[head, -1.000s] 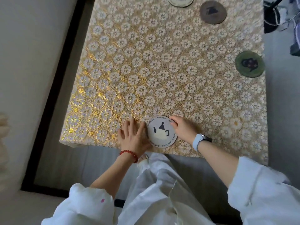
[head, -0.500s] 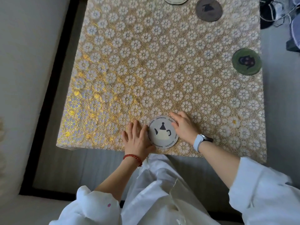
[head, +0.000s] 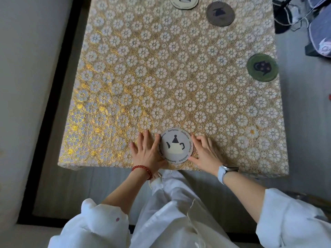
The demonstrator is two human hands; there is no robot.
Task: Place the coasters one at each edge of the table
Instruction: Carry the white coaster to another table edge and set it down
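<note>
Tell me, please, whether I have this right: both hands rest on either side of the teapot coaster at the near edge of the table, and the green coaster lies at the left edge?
Not quite. In the head view the green coaster lies at the right edge of the table, not the left. The rest holds: the left hand and right hand rest on either side of the teapot coaster at the near edge.

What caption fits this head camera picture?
Both hands, left hand and right hand, steady the teapot coaster at the table's near edge.

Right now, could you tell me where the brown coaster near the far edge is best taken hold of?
By its rim, from above: the brown coaster is a thin round disc lying flat on the tablecloth, so probably pinch opposite edges or slide it to the table edge first.
</note>
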